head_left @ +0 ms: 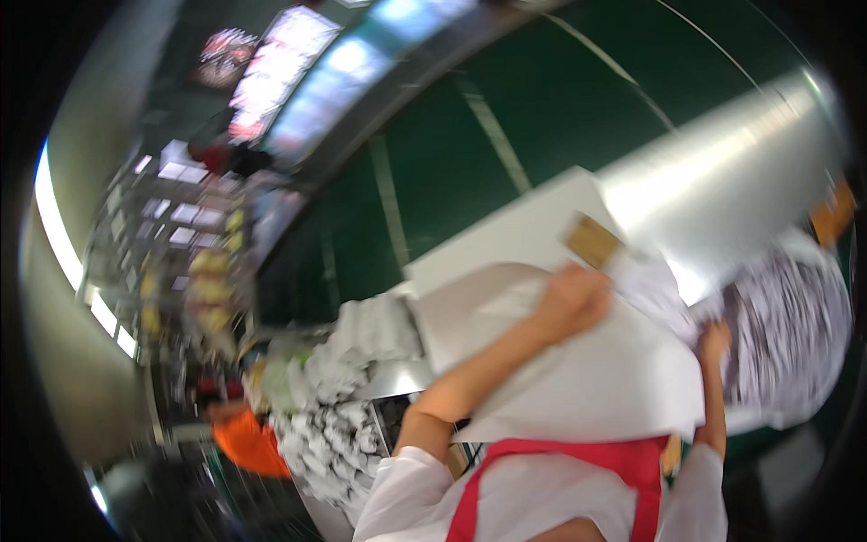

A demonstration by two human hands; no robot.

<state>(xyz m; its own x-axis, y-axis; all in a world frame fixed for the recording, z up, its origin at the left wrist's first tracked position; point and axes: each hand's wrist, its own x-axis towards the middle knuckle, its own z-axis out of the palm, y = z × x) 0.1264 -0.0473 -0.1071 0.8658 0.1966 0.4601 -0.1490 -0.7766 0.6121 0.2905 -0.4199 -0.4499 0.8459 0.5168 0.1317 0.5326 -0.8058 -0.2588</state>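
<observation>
A large white sheet (578,384) covers the work surface in front of me, its near edge against my red apron. My left hand (576,296) is closed like a fist over the middle of the sheet; what is in it, if anything, is hidden. Just beyond its knuckles lies a tan rectangular block (592,242). A thin, pale, crumpled piece (646,287) stretches between my two hands. At the sheet's right edge my right hand (713,341) has its fingers curled beside a big round bundle of pale, many-layered pieces (784,330); motion blurs its grip.
Piles of white folded pieces (330,447) stand to my left, by a person's orange garment (251,444). A shiny metal table top (722,172) extends at the far right. Beyond it is a green floor (433,163) with pale lines. An orange-brown object (833,213) sits behind the bundle.
</observation>
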